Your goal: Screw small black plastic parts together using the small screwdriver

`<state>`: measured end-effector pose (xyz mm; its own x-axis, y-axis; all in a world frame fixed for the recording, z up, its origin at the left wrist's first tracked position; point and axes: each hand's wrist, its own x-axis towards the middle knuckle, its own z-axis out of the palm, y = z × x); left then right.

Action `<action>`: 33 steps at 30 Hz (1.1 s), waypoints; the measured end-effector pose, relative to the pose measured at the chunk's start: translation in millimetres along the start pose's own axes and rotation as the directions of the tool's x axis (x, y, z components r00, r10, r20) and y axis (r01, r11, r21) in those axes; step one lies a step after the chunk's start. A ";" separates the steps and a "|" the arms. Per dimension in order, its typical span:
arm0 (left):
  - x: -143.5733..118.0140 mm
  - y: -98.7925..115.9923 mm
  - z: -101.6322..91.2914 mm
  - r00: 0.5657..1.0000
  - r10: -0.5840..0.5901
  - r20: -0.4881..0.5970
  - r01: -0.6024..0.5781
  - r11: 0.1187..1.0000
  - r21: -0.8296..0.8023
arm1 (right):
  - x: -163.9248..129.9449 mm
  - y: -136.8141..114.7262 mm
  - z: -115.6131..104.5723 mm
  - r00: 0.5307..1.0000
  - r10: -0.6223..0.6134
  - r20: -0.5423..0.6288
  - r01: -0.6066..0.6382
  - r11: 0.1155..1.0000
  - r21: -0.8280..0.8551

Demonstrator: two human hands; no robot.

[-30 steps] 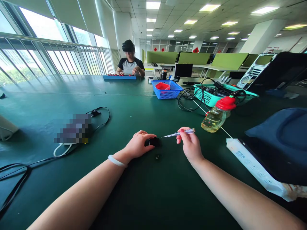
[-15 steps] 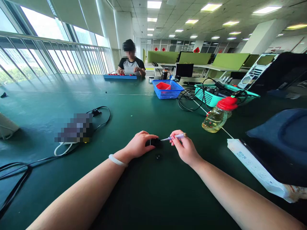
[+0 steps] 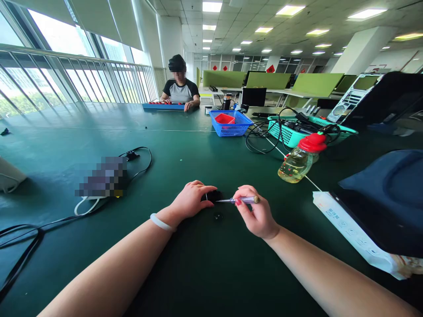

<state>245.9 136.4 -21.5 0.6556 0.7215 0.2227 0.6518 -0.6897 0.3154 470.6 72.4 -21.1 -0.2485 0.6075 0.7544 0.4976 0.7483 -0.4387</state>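
- We find the small black rounded object point(image 3: 215, 195), apparently smooth plastic, left of the red-lidded transparent bottle point(image 3: 299, 162), nearer us; the left hand point(image 3: 189, 200) grips its left side.
- The right hand point(image 3: 256, 216) pinches the slim, clear-handled metal screwdriver point(image 3: 248, 200), tip at the object.
- We judge the object light, stiff, slippery; hold its sides.

Overexposed windows point(image 3: 59, 33) pour daylight onto the table point(image 3: 172, 149), leaving a sheen toward its far left corner; ceiling lights point(image 3: 212, 7) glow. The near edge is dark; the black piece point(image 3: 213, 194) loses detail. Wide-angle distortion stretches both sides.
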 end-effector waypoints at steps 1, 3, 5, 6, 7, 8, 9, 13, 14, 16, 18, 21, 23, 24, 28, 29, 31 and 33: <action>0.1 0.2 0.0 1.000 0.005 -0.003 -0.005 1.000 0.004 | 1.2 -3.1 1.0 0.999 -0.038 0.038 0.039 0.999 -0.015; 0.0 0.5 0.3 1.000 0.009 -0.008 -0.009 1.000 0.006 | 3.0 -7.8 3.4 0.991 -0.080 0.111 0.085 0.996 -0.036; -0.4 0.9 0.6 1.000 0.011 -0.010 -0.011 1.000 -0.004 | 3.6 -10.6 5.8 0.983 -0.075 0.167 0.086 0.995 -0.056; -0.7 1.1 0.8 1.000 0.014 -0.010 -0.014 1.000 -0.013 | 3.5 -11.4 6.9 0.981 -0.059 0.183 0.073 0.995 -0.070; -0.9 1.4 0.9 1.000 0.018 -0.012 -0.018 1.000 -0.021 | 3.4 -11.8 7.7 0.982 -0.038 0.185 0.054 0.995 -0.085; -1.1 1.7 0.9 1.000 0.019 -0.016 -0.020 0.999 -0.026 | 3.2 -11.9 8.4 0.985 -0.014 0.173 0.032 0.995 -0.098; -1.2 2.1 0.9 1.000 0.020 -0.019 -0.020 0.999 -0.027 | 3.2 -11.5 8.8 0.989 0.009 0.151 0.008 0.994 -0.109; -1.1 3.5 -0.3 1.000 0.016 -0.021 -0.017 0.999 -0.033 | 4.5 -5.3 8.0 0.994 0.097 0.047 -0.090 0.986 -0.142; -1.0 3.7 -0.7 1.000 0.015 -0.019 -0.016 0.999 -0.043 | 4.9 -3.1 7.3 0.993 0.117 0.025 -0.112 0.984 -0.142; -0.7 3.9 -1.4 1.000 0.008 -0.014 -0.009 0.998 -0.065 | 5.3 0.2 5.7 0.990 0.138 -0.024 -0.140 0.981 -0.135; -0.5 3.9 -1.6 1.000 -0.002 -0.011 0.001 0.997 -0.079 | 5.0 0.6 4.1 0.990 0.119 -0.080 -0.129 0.982 -0.136; -0.3 4.0 -1.2 1.000 -0.014 -0.014 0.013 0.996 -0.083 | 4.0 -3.4 2.4 0.991 0.044 -0.129 -0.066 0.984 -0.164; -0.3 4.0 -0.8 1.000 -0.018 -0.016 0.016 0.996 -0.086 | 3.6 -5.7 2.2 0.993 0.021 -0.118 -0.043 0.983 -0.180; -0.2 3.9 -0.6 1.000 -0.019 -0.015 0.017 0.996 -0.088 | 3.5 -5.9 2.4 0.994 0.025 -0.109 -0.045 0.982 -0.182; -0.2 3.3 -0.1 1.000 -0.014 -0.011 0.013 0.996 -0.087 | 3.6 -0.9 4.9 0.992 0.087 -0.087 -0.101 0.981 -0.167; -0.2 3.2 -0.1 1.000 -0.011 -0.013 0.009 0.996 -0.088 | 3.8 0.7 5.7 0.992 0.100 -0.078 -0.111 0.981 -0.158; -0.2 3.2 -0.2 1.000 -0.004 -0.016 0.002 0.996 -0.093 | 4.4 2.4 7.1 0.992 0.122 -0.043 -0.127 0.983 -0.133; -0.2 3.5 -0.3 1.000 -0.001 -0.014 -0.001 0.995 -0.095 | 5.2 2.1 7.7 0.989 0.146 0.002 -0.145 0.983 -0.109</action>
<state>247.9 133.9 -20.1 0.6498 0.7228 0.2352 0.6123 -0.6811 0.4016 463.9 79.2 -21.9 -0.1749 0.7108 0.6812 0.6157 0.6189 -0.4877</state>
